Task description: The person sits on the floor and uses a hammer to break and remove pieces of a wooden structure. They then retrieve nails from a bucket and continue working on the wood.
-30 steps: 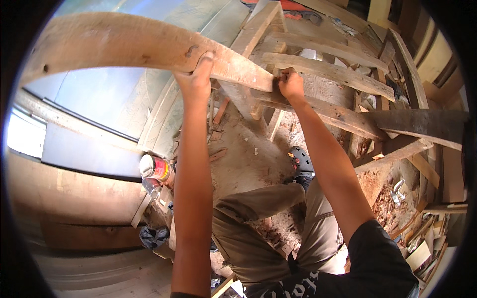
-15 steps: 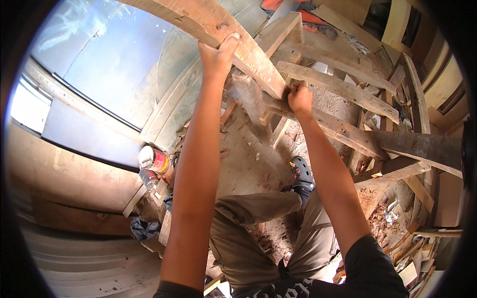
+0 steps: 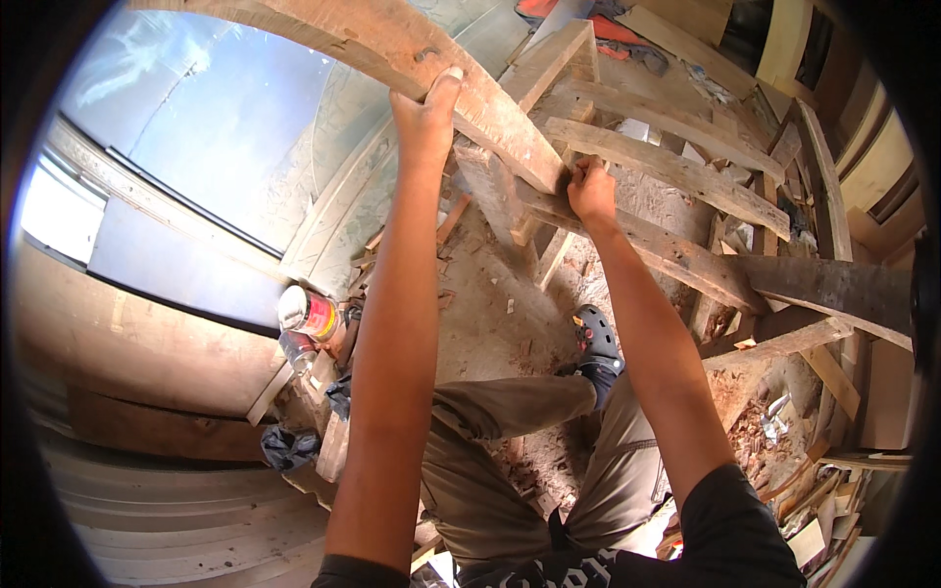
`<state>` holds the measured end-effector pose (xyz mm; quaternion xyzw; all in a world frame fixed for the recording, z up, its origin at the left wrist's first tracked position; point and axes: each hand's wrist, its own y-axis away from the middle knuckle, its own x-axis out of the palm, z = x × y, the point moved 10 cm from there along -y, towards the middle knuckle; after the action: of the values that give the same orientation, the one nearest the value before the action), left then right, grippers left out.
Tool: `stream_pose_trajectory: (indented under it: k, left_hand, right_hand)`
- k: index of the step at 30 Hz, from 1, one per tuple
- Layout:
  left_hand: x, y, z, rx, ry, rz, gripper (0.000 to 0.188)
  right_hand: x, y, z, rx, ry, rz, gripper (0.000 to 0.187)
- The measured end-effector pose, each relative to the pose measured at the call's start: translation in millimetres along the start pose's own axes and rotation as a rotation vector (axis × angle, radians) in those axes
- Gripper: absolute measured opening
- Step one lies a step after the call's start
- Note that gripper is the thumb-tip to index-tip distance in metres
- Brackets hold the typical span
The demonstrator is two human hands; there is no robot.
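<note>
A long wooden plank slants from the top left down to the middle, a dark knot hole in its face. My left hand is closed around its near edge, thumb on top. At the plank's lower right end, my right hand is closed in a fist next to the board's end. Whatever its fingers hold, if anything, is hidden. That end lies against a darker timber rail of a rough wooden frame, which runs on below my right hand.
Frame slats and a grey beam stretch across the right. On the left are a pale panel, a labelled tub and a dark plastic bag. Wood scraps litter the lower right, and my clog rests on the dusty floor.
The plank's far end has swung left and slightly down, and my left hand has shifted a little left with it. My right hand stays almost where it was.
</note>
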<state>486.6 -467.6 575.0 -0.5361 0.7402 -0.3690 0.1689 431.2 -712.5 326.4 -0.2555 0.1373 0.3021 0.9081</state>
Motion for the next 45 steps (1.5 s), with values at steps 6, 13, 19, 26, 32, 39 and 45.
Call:
stream_pose_trajectory:
  k: [6, 13, 19, 26, 32, 39, 45]
  left_hand:
    - [-3, 9, -11, 0.082, -0.005, -0.015, 0.031]
    - [-17, 15, -12, 0.005, -0.041, -0.029, 0.025]
    - [21, 1, -15, 0.066, 0.074, 0.055, 0.023]
    - [-3, 11, -12, -0.004, -0.134, 0.114, 0.054]
    - [-1, 8, -11, 0.047, -0.015, 0.064, 0.044]
    - [4, 8, -13, 0.060, -0.066, 0.123, 0.049]
    - [0, 8, -12, 0.062, -0.064, 0.083, 0.044]
  right_hand:
    - [-6, -1, 1, -0.022, -0.037, -0.019, 0.016]
    - [17, 12, 0, -0.029, -0.032, 0.025, 0.016]
    - [35, -72, -125, 0.107, -0.383, 0.146, 0.013]
    - [55, -15, -69, 0.391, -0.638, 0.288, 0.019]
    - [37, -24, -59, 0.301, -0.553, 0.271, 0.014]
    - [47, -31, -71, 0.272, -0.541, 0.264, 0.016]
    - [51, -29, -71, 0.280, -0.513, 0.258, 0.017]
